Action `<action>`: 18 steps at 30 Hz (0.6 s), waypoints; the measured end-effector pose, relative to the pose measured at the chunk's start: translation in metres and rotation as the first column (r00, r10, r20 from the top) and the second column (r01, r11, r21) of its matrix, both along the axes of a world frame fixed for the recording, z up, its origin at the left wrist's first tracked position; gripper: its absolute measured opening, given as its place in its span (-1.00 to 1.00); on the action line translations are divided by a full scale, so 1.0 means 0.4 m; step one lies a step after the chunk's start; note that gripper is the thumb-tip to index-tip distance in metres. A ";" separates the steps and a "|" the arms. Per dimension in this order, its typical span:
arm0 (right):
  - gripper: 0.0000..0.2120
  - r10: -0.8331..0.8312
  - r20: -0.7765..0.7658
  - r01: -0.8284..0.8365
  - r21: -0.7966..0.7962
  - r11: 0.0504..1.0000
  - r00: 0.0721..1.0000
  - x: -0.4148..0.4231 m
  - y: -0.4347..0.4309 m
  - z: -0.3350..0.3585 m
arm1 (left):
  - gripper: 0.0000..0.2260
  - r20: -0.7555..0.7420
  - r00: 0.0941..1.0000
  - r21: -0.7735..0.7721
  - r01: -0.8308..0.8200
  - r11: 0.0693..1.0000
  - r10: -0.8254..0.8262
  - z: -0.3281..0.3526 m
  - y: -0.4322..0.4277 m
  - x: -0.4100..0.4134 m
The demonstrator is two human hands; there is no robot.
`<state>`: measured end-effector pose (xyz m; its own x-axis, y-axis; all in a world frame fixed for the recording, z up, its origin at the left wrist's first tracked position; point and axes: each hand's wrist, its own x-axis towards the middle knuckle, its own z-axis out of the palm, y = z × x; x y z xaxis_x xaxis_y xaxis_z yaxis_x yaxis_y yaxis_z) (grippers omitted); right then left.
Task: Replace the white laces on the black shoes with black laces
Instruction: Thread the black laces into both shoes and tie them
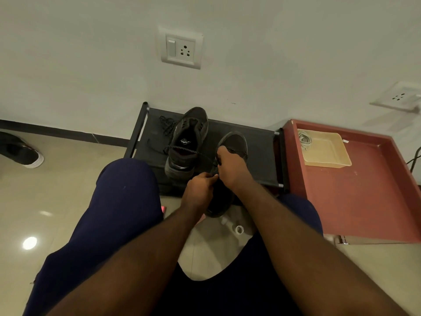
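Two black shoes stand on a low black rack. The left shoe has no lace in it, and its toe points at the wall. My hands work on the right shoe, which hangs over the rack's near edge. A black lace stretches from that shoe leftward across the left shoe. My right hand pinches the lace over the shoe's eyelets. My left hand pinches the lace end at the shoe's near side. A second black lace lies bunched on the rack's back left. White laces lie coiled in a beige tray.
The beige tray sits on a red cabinet to the right of the rack. My knees in dark blue trousers flank the rack. Another shoe lies on the tiled floor far left. A small ring lies on the floor.
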<state>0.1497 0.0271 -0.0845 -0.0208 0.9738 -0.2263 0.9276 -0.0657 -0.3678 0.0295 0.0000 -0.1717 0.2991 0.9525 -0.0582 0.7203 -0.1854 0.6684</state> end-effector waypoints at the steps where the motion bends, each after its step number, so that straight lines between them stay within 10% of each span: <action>1: -0.83 0.044 0.026 -0.043 -0.021 0.999 0.999 -0.002 0.006 0.008 | -0.72 0.000 1.000 0.017 0.011 1.000 -0.011 0.003 0.001 0.002; 9: -0.77 0.234 0.227 -0.210 -0.124 0.970 0.945 -0.029 0.045 0.039 | -0.68 -0.006 1.000 -0.024 -0.025 0.999 0.025 0.005 -0.001 0.007; 18: -0.80 0.014 -0.033 -0.017 -0.088 0.996 0.999 0.045 0.070 0.035 | -0.75 0.058 0.996 0.026 -0.064 0.998 0.063 0.003 0.001 0.011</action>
